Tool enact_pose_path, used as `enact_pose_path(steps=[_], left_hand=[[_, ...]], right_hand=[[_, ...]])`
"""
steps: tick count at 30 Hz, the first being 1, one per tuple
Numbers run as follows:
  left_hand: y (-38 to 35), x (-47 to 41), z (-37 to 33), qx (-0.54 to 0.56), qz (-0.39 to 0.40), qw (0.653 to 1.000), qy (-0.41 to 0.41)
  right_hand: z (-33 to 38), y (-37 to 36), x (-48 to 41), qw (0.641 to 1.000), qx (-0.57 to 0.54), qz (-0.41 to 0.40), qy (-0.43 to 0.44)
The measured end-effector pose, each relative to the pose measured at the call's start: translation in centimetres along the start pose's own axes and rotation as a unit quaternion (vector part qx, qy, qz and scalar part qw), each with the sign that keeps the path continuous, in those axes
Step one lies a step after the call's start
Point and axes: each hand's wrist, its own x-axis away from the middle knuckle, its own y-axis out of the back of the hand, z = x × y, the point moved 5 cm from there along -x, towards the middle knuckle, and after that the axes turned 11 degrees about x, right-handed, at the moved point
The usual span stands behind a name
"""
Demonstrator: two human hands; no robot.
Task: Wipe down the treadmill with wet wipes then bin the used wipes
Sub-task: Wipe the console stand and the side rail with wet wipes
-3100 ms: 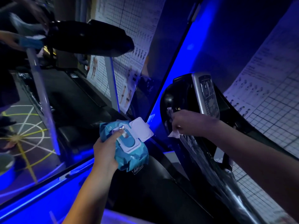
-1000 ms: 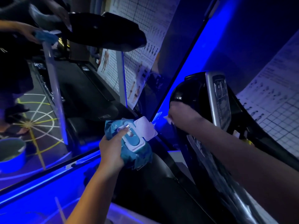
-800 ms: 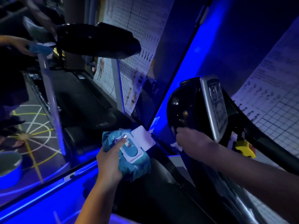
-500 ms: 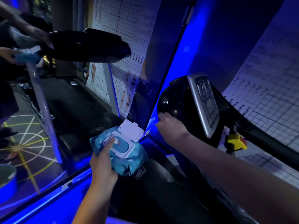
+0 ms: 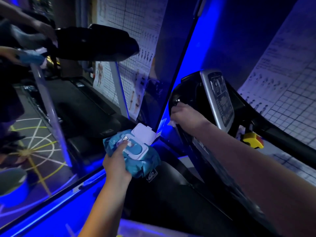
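- The mirror (image 5: 71,103) on the left fills about half the view. It reflects a treadmill deck, two silver uprights and, up top, the person's arms.
- The treadmill (image 5: 188,194) is the black bulk running down the middle. Its silver-framed console (image 5: 218,100) sits tilted at the upper right.
- A gridded wall chart (image 5: 287,93) with rows of little figures hangs behind the treadmill on the right.
- The room is dim, and a blue light strip (image 5: 176,74) along the mirror's edge tints pretty much everything.
- The floor (image 5: 34,147) only shows in the mirror. It's dark with yellow and white lines in a star pattern, and there's a round tub (image 5: 12,183) in the bottom-left corner.
- The right forearm cuts across the treadmill's side and hides a good chunk of it.
- The left hand (image 5: 116,166) grips the blue wipes pack (image 5: 136,161) low by the mirror edge, with one finger up on the opening. The white flip lid (image 5: 144,133) stands open.
- The right hand (image 5: 186,115) is curled round a white wipe (image 5: 171,123), pressing it on the black housing just left of the console.
- A yellow clip (image 5: 252,140) sits just below the console.
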Motion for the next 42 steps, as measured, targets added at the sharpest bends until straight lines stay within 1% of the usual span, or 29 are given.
enact_pose_path(steps=[1,3,4,5,7,8,9,10,11,13,14,17,18,20,21,23,24,28,29,30,32,33,34,36,37,38,39,40,42], left_hand=[[0.0,0.1,-0.2,-0.004,0.003,1.0,-0.001],[0.1,0.1,-0.6,-0.014,0.016,1.0,-0.001],[0.1,0.2,-0.8,-0.021,0.021,1.0,0.001],[0.3,0.2,-1.0,-0.025,0.022,0.999,0.001],[0.9,0.0,-1.5,-0.032,0.019,0.999,-0.013],[1.0,0.0,-1.8,-0.033,0.022,0.999,-0.018],[1.0,0.2,-2.0,-0.028,0.017,0.999,-0.018],[1.1,0.3,-2.2,-0.024,0.008,1.0,-0.015],[1.1,0.4,-2.4,-0.017,0.002,1.0,-0.008],[1.3,0.3,-2.8,-0.015,-0.003,1.0,0.0],[1.4,0.2,-2.9,-0.025,-0.006,1.0,-0.001],[2.1,-0.3,-2.9,-0.041,-0.015,0.999,0.005],[2.3,-0.3,-2.9,-0.041,-0.014,0.999,0.005],[2.3,-0.3,-2.7,-0.045,-0.01,0.999,0.003],[2.3,-0.3,-2.7,-0.044,-0.007,0.999,0.002],[2.5,-0.6,-2.5,-0.042,-0.01,0.999,0.001],[2.5,-0.6,-2.5,-0.045,-0.013,0.999,0.0],[2.6,-0.2,-2.0,-0.052,-0.01,0.999,0.005],[2.8,-0.1,-1.9,-0.055,-0.012,0.998,0.004],[2.9,-0.1,-1.8,-0.054,-0.013,0.998,0.004],[3.0,-0.3,-1.7,-0.055,-0.017,0.998,0.005],[3.0,-0.4,-1.6,-0.056,-0.019,0.998,0.006],[2.9,-0.5,-1.5,-0.058,-0.018,0.998,0.008],[2.5,-0.6,-1.2,-0.057,-0.01,0.998,0.009],[2.2,-0.4,-0.9,-0.058,-0.008,0.998,0.01],[1.9,-0.3,-0.6,-0.059,-0.007,0.998,0.012],[1.6,-0.1,-0.2,-0.061,-0.006,0.998,0.015],[1.4,0.0,0.3,-0.062,-0.006,0.998,0.019],[1.0,0.3,1.3,-0.065,-0.007,0.998,0.026]], right_hand=[[1.1,-0.4,0.5,0.997,0.016,0.066,0.033],[2.8,-2.0,2.2,0.971,0.065,0.214,0.084],[3.4,-2.6,3.0,0.953,0.075,0.276,0.102],[3.5,-3.0,3.5,0.943,0.065,0.307,0.11],[2.8,-3.0,3.2,0.944,0.041,0.316,0.09],[2.2,-2.8,2.5,0.954,0.045,0.284,0.082],[1.6,-2.0,1.6,0.971,0.057,0.215,0.087],[0.7,-1.5,0.5,0.99,0.039,0.117,0.071],[-0.3,-1.0,0.0,0.998,0.003,0.052,0.042],[-0.8,-0.9,-0.8,0.999,-0.017,0.029,0.001],[-0.5,-1.8,-1.2,0.999,0.001,0.052,-0.007],[1.8,-2.3,-0.5,0.976,0.014,0.217,0.004],[2.3,-2.8,0.3,0.967,0.008,0.255,0.03],[2.4,-3.8,1.9,0.94,0.088,0.309,0.117],[2.9,-3.5,2.6,0.938,0.095,0.305,0.138],[2.5,-3.0,2.3,0.95,0.124,0.22,0.182],[1.7,-2.8,1.8,0.961,0.12,0.17,0.181],[-1.3,-0.3,-0.7,0.993,0.097,-0.018,0.065],[-1.3,0.0,-0.7,0.994,0.086,-0.03,0.053],[-0.6,0.0,-0.5,0.993,0.09,-0.032,0.075],[0.5,-1.2,0.6,0.989,0.085,0.069,0.104],[1.5,-1.8,1.7,0.979,0.054,0.152,0.122],[2.5,-2.5,2.7,0.967,0.046,0.184,0.168],[4.0,-2.5,4.3,0.935,0.097,0.229,0.252],[3.7,-2.2,4.5,0.945,0.086,0.199,0.244],[3.0,-1.2,4.3,0.965,0.039,0.126,0.226],[1.7,0.0,3.7,0.977,0.0,0.029,0.212],[0.3,1.6,3.3,0.983,-0.014,-0.038,0.178],[-2.8,2.6,2.8,0.991,-0.018,-0.099,0.086]])
